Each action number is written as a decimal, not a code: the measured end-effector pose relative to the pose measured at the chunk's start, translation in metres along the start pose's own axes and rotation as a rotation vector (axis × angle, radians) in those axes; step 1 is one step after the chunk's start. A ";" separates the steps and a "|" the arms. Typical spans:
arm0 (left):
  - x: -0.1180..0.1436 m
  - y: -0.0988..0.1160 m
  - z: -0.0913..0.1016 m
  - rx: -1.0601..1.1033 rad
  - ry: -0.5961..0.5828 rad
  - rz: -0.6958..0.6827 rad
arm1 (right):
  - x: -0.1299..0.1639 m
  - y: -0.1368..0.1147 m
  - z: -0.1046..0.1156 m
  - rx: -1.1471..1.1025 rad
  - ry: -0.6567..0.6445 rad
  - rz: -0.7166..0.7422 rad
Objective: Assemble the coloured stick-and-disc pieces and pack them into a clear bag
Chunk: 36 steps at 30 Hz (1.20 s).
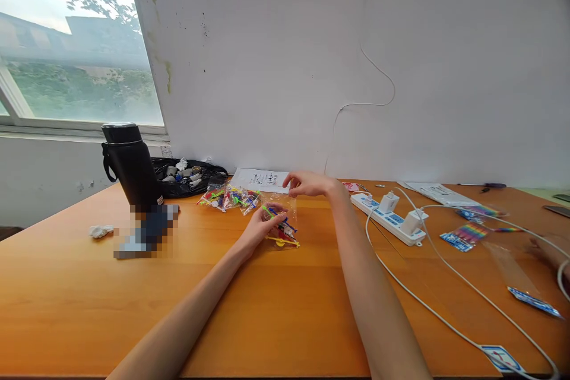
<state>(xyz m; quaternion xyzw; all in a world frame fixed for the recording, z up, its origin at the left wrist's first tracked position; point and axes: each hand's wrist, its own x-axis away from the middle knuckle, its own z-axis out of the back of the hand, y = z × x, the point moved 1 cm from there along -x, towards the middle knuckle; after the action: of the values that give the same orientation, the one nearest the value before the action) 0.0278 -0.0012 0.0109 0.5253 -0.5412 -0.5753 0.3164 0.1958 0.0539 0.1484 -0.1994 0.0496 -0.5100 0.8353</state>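
Observation:
My left hand (pixel 262 227) is closed on a clear plastic bag (pixel 287 208) low over the table. Inside the bag show small coloured plastic pieces (pixel 285 241) in yellow, blue, green and red, some long and thin like arrows or clock hands. At the bag's top edge, the fingers of my right hand (pixel 309 184) are bent down and pinched together on the film. Two similar bags of coloured pieces (pixel 229 197) lie just beyond my left hand, touching each other.
A black flask (pixel 131 166) stands left, near a crumpled tissue (pixel 101 231). Behind it sits a black bag of rubbish (pixel 191 175). A power strip (pixel 387 219) with plugs and white cables lies right, near rainbow-coloured packs (pixel 465 236). Another person's hand (pixel 550 252) is at the far right.

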 end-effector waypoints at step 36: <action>-0.006 0.003 0.010 0.015 0.226 -0.041 | -0.005 -0.004 -0.002 -0.049 0.094 0.114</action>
<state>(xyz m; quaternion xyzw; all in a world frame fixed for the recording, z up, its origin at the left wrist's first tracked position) 0.0187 0.0065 0.0142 0.6001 -0.4955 -0.5149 0.3596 0.1895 0.0562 0.1470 -0.1925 0.1126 -0.4688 0.8547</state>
